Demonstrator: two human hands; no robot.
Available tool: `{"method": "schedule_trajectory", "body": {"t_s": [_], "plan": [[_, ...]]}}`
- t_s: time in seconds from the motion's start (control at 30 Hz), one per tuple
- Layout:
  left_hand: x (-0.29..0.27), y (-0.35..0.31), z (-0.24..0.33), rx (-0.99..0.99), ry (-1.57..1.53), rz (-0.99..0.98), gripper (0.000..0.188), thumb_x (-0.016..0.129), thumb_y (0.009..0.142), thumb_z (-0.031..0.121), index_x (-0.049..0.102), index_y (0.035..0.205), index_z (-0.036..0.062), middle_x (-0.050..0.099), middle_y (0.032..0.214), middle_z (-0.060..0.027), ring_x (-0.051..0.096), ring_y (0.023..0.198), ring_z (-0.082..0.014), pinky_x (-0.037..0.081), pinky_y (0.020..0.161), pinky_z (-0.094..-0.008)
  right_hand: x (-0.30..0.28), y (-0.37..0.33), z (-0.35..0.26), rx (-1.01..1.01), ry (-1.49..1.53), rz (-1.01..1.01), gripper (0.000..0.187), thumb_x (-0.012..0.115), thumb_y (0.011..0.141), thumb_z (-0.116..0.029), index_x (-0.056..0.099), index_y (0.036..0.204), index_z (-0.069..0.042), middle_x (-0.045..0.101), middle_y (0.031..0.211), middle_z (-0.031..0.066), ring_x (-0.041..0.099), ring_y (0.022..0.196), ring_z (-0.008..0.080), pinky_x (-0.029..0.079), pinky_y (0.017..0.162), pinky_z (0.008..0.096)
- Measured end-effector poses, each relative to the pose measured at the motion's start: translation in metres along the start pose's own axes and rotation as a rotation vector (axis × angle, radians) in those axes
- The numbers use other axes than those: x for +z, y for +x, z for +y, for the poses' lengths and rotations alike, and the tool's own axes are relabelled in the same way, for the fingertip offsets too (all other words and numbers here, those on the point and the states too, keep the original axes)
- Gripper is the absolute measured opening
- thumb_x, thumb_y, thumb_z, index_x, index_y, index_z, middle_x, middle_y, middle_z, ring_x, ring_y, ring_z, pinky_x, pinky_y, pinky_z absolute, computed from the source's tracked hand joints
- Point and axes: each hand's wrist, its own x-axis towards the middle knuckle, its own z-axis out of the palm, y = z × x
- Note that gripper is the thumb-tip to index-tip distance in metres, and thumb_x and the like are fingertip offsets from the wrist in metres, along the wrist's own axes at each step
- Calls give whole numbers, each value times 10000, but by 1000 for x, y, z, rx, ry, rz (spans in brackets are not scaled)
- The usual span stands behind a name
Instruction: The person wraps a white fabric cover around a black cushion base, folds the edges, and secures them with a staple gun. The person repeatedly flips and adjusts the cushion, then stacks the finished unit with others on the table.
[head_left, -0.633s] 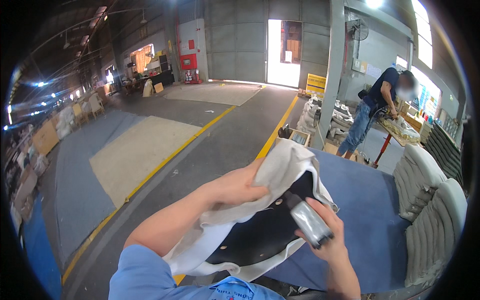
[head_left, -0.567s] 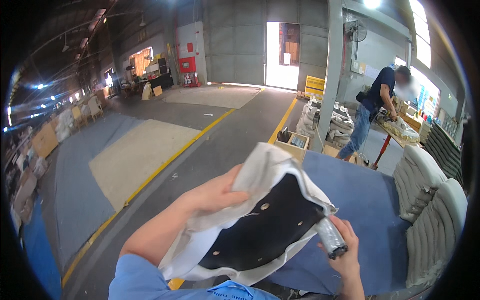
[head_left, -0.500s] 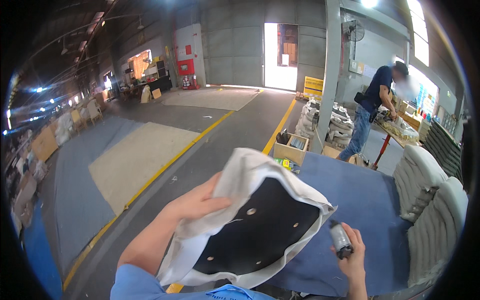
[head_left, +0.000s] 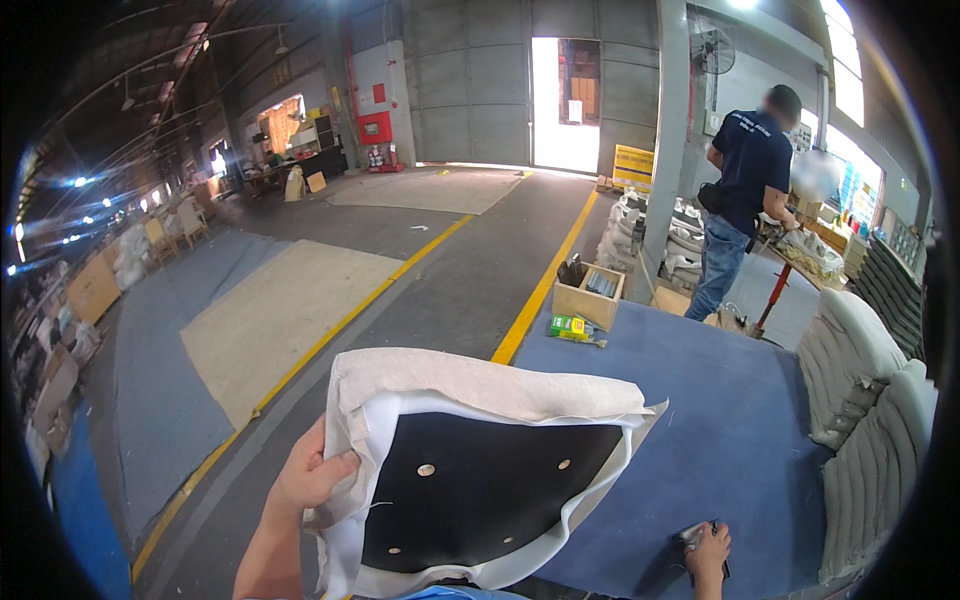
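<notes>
- Left hand [head_left: 312, 470] pinching the left edge of a square seat pad with black backing board and cream fabric wrapped over its rim [head_left: 470, 470], grip closed on fabric and foam together.
- Pad leaning tilted above the blue felt-covered tabletop [head_left: 720, 420], just right of that grip.
- Right hand [head_left: 708, 552] gripping a small grey metal tool [head_left: 694, 535], well to the right of the pad.
- Likely handling light: stiff at the board, soft and loose at the fabric; best holding at the edge, over the board.

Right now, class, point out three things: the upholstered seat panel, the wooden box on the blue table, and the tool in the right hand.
seat panel [head_left: 490, 490], head view, black backing board.
wooden box [head_left: 583, 302], head view, front wall.
tool [head_left: 692, 535], head view, grey top.
</notes>
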Motion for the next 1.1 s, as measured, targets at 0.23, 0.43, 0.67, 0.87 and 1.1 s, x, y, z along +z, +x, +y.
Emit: {"method": "schedule_trajectory", "body": {"t_s": [0.23, 0.43, 0.67, 0.87, 1.1], "plan": [[8, 0, 8, 45, 11, -44, 707, 707, 913, 186, 426, 1529, -16, 592, 1344, -47, 539, 1216, -137, 418, 1067, -308, -19, 42, -91, -177, 1158, -314, 1048, 893, 787, -152, 307, 1655, -187, 411, 1591, 224, 443, 1432, 352, 448, 1104, 510], [11, -14, 8, 99, 2, -24, 706, 734, 888, 202, 463, 1500, -21, 612, 1321, -49, 553, 1205, -139, 427, 1057, -310, 64, 49, -183, -278, 1727, -615, 829, 714, 950, -366, 303, 1649, -196, 462, 1602, 123, 476, 1443, 300, 453, 1132, 521], [-18, -59, -32, 3, 22, 166, 636, 736, 851, 163, 533, 1424, -24, 637, 1286, -71, 589, 1170, -139, 462, 1040, -330, 74, -20, -245, -14, 2000, -773, 532, 532, 1038, -418, 611, 1409, -45, 670, 1343, 158, 648, 1209, 314, 519, 1044, 508], [-21, -29, -87, -143, 101, 289, 617, 711, 887, 162, 525, 1450, -10, 612, 1345, -89, 575, 1221, -175, 457, 1063, -348, -26, -31, -275, 176, 1788, -621, 429, 466, 1081, -339, 614, 1376, -64, 655, 1264, 120, 598, 1136, 270, 475, 984, 470], [137, 29, -168, -328, -100, -179, 596, 682, 929, 160, 516, 1481, 8, 584, 1414, -111, 560, 1281, -217, 450, 1089, -368, -233, 42, -272, -579, 1917, 216, 400, 475, 1077, -281, 628, 1307, 8, 692, 1126, 122, 647, 981, 202, 538, 841, 369]]}}
